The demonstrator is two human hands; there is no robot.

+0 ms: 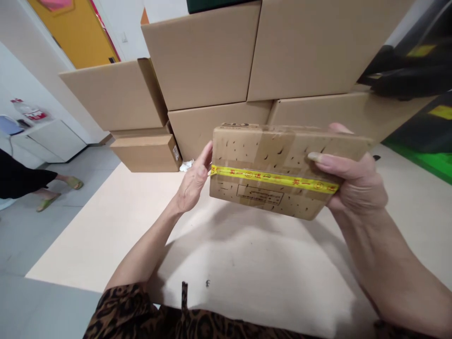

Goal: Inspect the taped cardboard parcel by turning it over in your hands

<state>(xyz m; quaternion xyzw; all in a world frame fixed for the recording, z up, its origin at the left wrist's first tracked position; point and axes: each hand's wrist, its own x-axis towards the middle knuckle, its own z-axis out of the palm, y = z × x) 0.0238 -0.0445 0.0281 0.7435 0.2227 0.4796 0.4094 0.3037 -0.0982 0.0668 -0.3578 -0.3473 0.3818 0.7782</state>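
A small brown cardboard box (263, 153) is held up, tilted, over the pale tabletop. Yellow tape with red printing and smiley faces runs along its near side, dark marks speckle it, and a small printed label shows below the tape. My right hand (360, 181) grips the right end, thumb across the near face and other fingers mostly hidden behind. Against the left end rests my left hand (194, 181), its fingers reaching along the edge and helping hold the box.
Large cardboard boxes (208, 61) are stacked along the back of the table (88, 235). A smaller closed carton (146, 153) stands at the back left, with crumpled white paper (186, 165) beside it. Black and green items are at the right. A person's legs (45, 190) show at far left.
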